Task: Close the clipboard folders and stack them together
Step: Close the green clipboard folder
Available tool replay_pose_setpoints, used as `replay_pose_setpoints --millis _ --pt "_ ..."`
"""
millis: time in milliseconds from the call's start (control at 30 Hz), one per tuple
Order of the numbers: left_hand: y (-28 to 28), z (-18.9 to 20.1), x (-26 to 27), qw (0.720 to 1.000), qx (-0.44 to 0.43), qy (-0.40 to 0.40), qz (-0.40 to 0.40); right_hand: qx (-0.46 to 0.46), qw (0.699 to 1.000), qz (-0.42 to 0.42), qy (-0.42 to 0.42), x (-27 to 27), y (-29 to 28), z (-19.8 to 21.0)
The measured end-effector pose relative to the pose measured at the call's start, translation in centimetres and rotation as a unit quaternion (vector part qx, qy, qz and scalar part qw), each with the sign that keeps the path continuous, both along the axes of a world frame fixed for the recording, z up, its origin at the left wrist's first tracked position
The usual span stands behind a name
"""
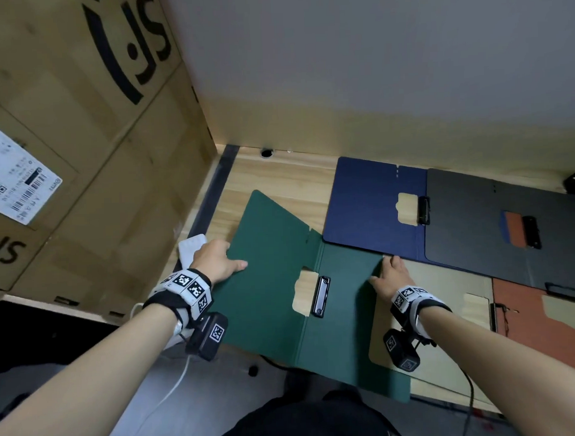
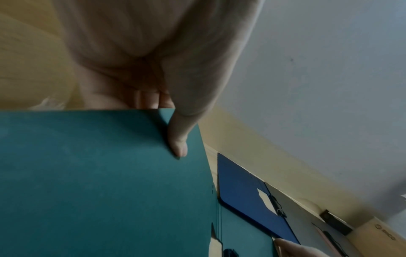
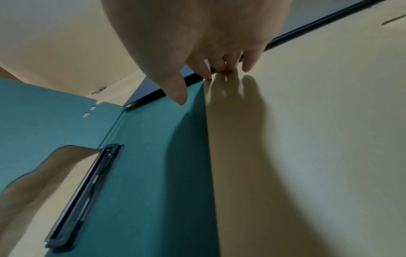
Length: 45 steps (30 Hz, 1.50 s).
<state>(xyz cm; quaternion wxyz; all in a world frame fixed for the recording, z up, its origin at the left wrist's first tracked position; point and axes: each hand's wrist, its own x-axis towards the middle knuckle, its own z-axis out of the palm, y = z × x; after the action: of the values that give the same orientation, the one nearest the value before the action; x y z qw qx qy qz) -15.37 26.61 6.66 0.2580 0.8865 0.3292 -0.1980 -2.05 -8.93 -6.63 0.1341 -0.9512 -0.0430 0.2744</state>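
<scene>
Green folder (image 1: 275, 277) open near the table's (image 1: 278, 178) front left edge, my left hand (image 1: 215, 259) pinching its raised left flap, my right hand (image 1: 392, 274) fingers straight, tips touching its right edge, blue folder (image 1: 371, 207) behind.

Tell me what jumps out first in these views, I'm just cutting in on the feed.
The open green folder lies front and centre on the wooden desk. The left hand pinches its left cover edge and the right hand has its fingertips at its right edge. Behind and to the right lie more open folders, a blue one and a black one, and a big cardboard box fills the left.
</scene>
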Motion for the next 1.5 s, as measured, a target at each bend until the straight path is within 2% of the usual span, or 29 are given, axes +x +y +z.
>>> replay_pose_setpoints --millis 167,400,600,733,833,933,1033,1133,1200,1333,1400,1500 --pt "-1.4 2.0 1.4 0.998 -0.036 0.01 -0.042 0.036 0.999 -0.003 0.017 -0.7 1.0 0.4" --pt "-6.4 5.9 3.7 0.974 -0.166 0.046 -0.147 0.129 0.992 -0.005 0.008 -1.4 2.5 4.7" --pt "-12.0 6.9 5.8 0.939 -0.251 0.078 -0.223 0.258 0.964 -0.066 0.012 -1.7 1.1 9.8" --pt "-14.9 5.2 7.9 0.932 -0.254 0.078 -0.246 0.364 0.919 -0.144 0.045 -2.5 -0.8 12.4" --pt "-16.0 2.6 8.7 0.941 -0.244 0.076 -0.223 0.394 0.901 -0.171 0.054 -3.2 -2.2 13.5" --pt "-15.7 -1.1 8.5 0.955 -0.206 0.076 -0.199 0.389 0.902 -0.18 0.061 -3.8 -3.4 12.9" --pt "-14.7 -4.5 7.2 0.971 -0.145 0.07 -0.174 0.371 0.909 -0.187 0.042 -4.2 -4.2 10.1" --pt "-13.8 -7.0 5.1 0.976 -0.159 0.078 -0.123 0.297 0.935 -0.192 0.02 -4.0 -4.2 6.0" --pt "-12.6 -9.2 4.0 0.983 -0.153 0.065 -0.08 0.282 0.939 -0.197 0.035 -3.8 -3.7 2.7" --pt "-7.4 -19.7 3.8 0.99 -0.137 0.043 0.013 0.222 0.955 -0.191 0.038 -4.1 -0.4 -0.4" --pt "-6.5 -18.9 3.8 0.986 -0.155 0.041 0.049 0.194 0.962 -0.187 0.039 -4.5 1.2 -0.8" --pt "-6.8 -14.9 3.7 0.983 -0.168 0.021 0.076 0.169 0.967 -0.187 0.043 -4.6 2.5 -1.3"
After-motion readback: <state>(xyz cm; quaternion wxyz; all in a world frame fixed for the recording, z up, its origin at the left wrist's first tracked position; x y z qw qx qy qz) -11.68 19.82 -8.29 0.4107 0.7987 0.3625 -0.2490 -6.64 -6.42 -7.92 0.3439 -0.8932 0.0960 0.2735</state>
